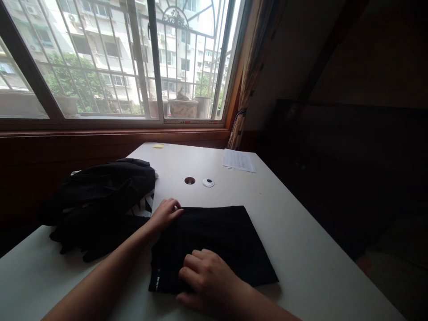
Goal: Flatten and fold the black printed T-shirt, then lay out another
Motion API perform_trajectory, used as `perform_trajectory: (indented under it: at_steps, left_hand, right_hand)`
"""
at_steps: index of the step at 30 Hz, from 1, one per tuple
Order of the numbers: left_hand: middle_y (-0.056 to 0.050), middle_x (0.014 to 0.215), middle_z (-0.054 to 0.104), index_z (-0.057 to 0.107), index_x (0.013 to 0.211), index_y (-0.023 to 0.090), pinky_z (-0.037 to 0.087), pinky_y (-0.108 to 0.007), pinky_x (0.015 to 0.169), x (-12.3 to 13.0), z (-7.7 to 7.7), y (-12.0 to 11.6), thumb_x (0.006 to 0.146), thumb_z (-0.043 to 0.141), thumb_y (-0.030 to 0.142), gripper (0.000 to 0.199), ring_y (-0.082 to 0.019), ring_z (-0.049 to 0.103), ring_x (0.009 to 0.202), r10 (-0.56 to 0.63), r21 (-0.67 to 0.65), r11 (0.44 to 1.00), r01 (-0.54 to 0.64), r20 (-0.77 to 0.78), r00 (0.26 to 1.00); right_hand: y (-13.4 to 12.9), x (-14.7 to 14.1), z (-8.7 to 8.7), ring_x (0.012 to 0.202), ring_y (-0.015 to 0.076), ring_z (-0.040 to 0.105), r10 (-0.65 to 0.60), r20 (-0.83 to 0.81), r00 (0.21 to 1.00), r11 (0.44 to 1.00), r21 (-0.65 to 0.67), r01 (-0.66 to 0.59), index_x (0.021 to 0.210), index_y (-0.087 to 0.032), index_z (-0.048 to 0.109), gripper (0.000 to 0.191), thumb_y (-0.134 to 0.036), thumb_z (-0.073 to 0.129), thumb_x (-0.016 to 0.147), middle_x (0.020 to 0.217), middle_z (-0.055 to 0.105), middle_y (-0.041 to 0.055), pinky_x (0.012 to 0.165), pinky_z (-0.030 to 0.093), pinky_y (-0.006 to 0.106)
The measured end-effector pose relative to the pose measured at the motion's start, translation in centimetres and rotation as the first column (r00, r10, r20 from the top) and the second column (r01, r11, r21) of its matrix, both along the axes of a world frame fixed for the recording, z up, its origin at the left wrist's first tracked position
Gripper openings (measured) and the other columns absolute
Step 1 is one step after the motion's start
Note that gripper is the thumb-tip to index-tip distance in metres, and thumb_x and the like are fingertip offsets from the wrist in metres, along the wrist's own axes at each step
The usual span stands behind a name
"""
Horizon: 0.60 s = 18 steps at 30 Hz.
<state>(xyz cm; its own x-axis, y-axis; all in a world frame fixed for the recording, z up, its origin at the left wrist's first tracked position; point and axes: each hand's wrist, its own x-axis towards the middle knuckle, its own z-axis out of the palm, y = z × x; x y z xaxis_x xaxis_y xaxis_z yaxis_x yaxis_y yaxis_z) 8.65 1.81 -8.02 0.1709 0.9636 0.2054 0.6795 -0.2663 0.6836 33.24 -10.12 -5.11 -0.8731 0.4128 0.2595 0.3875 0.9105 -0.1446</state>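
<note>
A folded black garment (214, 232) lies flat on the white table (294, 232), with small white lettering near its front left corner. At the garment's far left corner, my left hand (167, 211) has its thumb and fingers closed on the edge. My right hand (207, 276) rests over the near edge, fingers curled on the cloth and thumb at the border. The underside of the right hand's grip is partly hidden.
A heap of dark clothes (107, 187) with some white patches lies on the left. Farther back are a round table hole (190, 180), a white round cover (208, 183), printed papers (239, 160) and a yellow note (158, 146). A barred window (133, 67) stands behind.
</note>
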Motion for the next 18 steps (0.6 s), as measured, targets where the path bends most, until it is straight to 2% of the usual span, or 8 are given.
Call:
perform_trajectory:
  at_steps: [3, 6, 13, 18]
  left_hand:
    - [-0.005, 0.085, 0.064, 0.065, 0.089, 0.021, 0.048, -0.037, 0.078, 0.1, 0.5, -0.4, 0.089, 0.058, 0.049, 0.029, -0.026, 0.059, 0.087, 0.006, -0.015, 1.000, -0.005, 0.045, 0.999]
    - [-0.004, 0.085, 0.065, 0.061, 0.088, 0.022, 0.049, -0.034, 0.071, 0.2, 0.9, -0.8, 0.090, 0.057, 0.051, 0.030, -0.024, 0.060, 0.081, 0.018, -0.025, 1.000, -0.016, 0.105, 0.994]
    - [-0.001, 0.080, 0.065, 0.058, 0.090, 0.022, 0.048, -0.031, 0.068, 0.6, 1.1, -1.3, 0.090, 0.060, 0.052, 0.030, -0.020, 0.062, 0.075, 0.036, -0.003, 0.999, -0.037, 0.284, 0.958]
    - [0.000, 0.082, 0.066, 0.060, 0.100, 0.022, 0.049, -0.029, 0.069, 0.6, 1.6, -1.6, 0.089, 0.065, 0.050, 0.031, -0.018, 0.062, 0.075, 0.023, 0.003, 1.000, -0.026, 0.407, 0.913]
  right_hand:
    - [-0.3, -0.6, 0.0, 0.080, 0.0182, 0.056, -0.026, 0.027, 0.999, 0.999, 0.036, 0.025, 0.088, -0.021, 0.060, 0.017, -0.037, 0.065, 0.090, 0.089, 0.065, 0.0024, 0.070, 0.040, 0.032]
    - [0.0, -0.5, 0.2, 0.075, 0.0170, 0.055, -0.007, -0.020, 1.000, 0.999, 0.031, 0.008, 0.085, -0.021, 0.059, 0.009, -0.029, 0.063, 0.089, 0.086, 0.064, 0.0020, 0.068, 0.038, 0.032]
    - [-0.1, 0.2, 1.9, 0.071, 0.0149, 0.054, -0.064, -0.309, 0.949, 0.993, -0.110, 0.031, 0.084, -0.020, 0.059, 0.008, -0.023, 0.063, 0.091, 0.081, 0.062, 0.0017, 0.066, 0.039, 0.030]
    - [-0.4, 0.2, 3.0, 0.074, 0.0160, 0.056, -0.110, -0.370, 0.922, 0.988, -0.145, 0.060, 0.089, -0.021, 0.060, 0.004, -0.018, 0.061, 0.091, 0.084, 0.062, 0.0029, 0.068, 0.043, 0.030]
